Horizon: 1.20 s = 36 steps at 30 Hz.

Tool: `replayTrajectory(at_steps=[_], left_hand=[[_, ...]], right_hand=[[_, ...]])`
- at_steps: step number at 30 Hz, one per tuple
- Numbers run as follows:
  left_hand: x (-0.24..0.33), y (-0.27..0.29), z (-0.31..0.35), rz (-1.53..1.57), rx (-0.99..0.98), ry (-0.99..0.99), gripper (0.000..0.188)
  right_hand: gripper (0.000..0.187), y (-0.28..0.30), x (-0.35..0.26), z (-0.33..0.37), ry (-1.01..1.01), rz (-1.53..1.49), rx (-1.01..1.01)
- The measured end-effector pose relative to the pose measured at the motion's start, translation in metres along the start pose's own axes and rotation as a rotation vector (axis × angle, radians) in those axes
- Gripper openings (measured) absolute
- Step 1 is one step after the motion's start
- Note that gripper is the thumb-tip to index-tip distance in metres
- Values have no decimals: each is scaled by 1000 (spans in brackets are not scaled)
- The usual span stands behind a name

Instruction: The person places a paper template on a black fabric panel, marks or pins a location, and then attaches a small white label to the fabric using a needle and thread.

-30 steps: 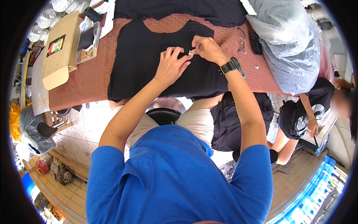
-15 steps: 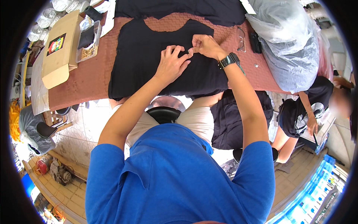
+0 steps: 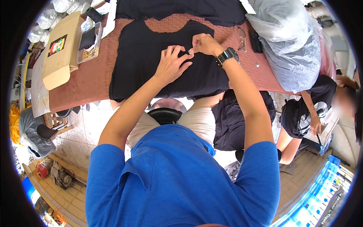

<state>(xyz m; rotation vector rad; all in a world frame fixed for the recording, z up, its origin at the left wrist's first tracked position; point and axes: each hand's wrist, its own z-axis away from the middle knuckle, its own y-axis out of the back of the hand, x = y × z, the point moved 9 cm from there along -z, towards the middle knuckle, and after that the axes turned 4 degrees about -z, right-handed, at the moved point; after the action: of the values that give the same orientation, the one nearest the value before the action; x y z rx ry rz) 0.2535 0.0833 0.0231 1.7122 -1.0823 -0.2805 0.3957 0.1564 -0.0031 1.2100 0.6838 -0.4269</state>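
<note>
A black neckline-cut garment piece (image 3: pixel 138 68) lies spread on the table in front of me. On its right half rests my left hand (image 3: pixel 172 65), fingers bent and spread apart, its forefinger reaching to the tips of the other hand. My right hand (image 3: pixel 206 44), with a dark watch on the wrist, is closed in a pinch just above the cloth. Whatever sits between its thumb and forefinger is too small to make out. The two hands meet at the fingertips.
A reddish-brown cover (image 3: pixel 81 89) lies over the table. At left stand a cardboard box (image 3: pixel 56 62) and a clear plastic tub (image 3: pixel 90 55). Eyeglasses (image 3: pixel 242 39), a black case (image 3: pixel 256 42) and a big plastic bag (image 3: pixel 291 49) are at right. Another person (image 3: pixel 312 109) sits beyond.
Both hands have shifted very slightly left, the right one with its wrist turned a little. The pinch stays closed, and the garment piece lies nearly as before.
</note>
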Motion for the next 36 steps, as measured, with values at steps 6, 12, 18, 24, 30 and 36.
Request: replayTrajectory(at_steps=[6,12,18,24,30,36], left_hand=[[-5,3,1,64,-55,7,28],[-11,14,-3,271,-60,17,36],[13,-4,0,64,-59,-54,44],[16,-12,7,-28,-130,-58,58],[16,-10,8,-40,-128,-78,56],[17,-11,5,-50,-108,-64,55]], right_hand=[[30,-1,13,-12,-16,-146,-155],[16,37,-11,36,77,-337,446],[15,-6,-31,99,112,-365,783],[12,-33,-35,142,158,-272,865],[13,-26,-24,143,138,-355,948],[25,69,33,149,-33,456,1285]])
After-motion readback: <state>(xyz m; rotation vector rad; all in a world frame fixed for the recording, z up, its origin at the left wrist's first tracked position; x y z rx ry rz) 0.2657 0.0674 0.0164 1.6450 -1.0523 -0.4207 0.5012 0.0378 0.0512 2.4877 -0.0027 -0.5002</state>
